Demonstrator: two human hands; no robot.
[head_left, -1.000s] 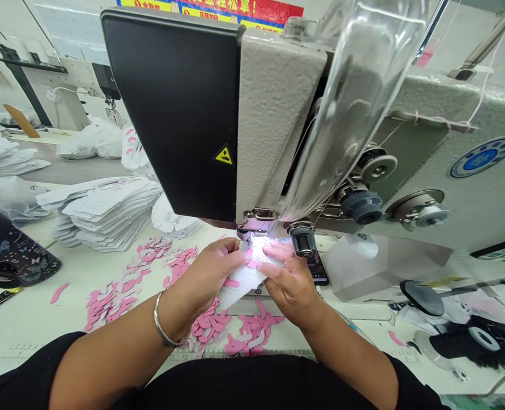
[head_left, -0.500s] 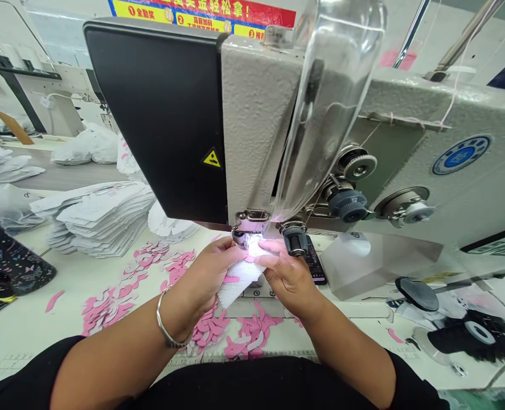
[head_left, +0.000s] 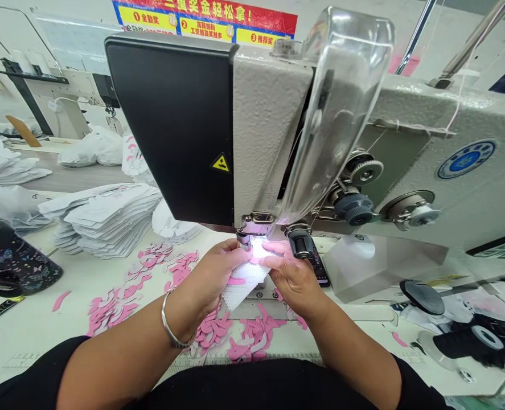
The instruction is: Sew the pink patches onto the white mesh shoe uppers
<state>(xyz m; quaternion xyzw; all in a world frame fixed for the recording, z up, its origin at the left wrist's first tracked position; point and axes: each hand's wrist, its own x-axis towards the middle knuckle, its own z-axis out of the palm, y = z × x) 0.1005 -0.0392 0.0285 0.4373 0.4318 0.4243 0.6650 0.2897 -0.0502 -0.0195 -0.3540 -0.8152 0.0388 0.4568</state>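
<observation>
The left hand has a narrow grip, its thumb on top, holding the left edge of a white mesh fabric piece. The right hand holds the opposite edge, its grip narrow too, with two fingertips on top; what lies beneath them is hidden. Between the two grips the fabric runs lengthwise, its far part under the bright light just ahead of the thumbs and its free corner pointing back toward the body and a little left. A pink strip lies crosswise on that near part, just beside the left grip.

The presser foot is directly ahead of the left fingertips, so the left grip looks the nearer of the two; glare hides whether fabric and foot touch. Above both grips rises the sewing machine head. Below them, pink cut pieces lie heaped on the surface. Farther out, a stack of white pieces stands beyond the left grip, and a phone lies just right of the right one
</observation>
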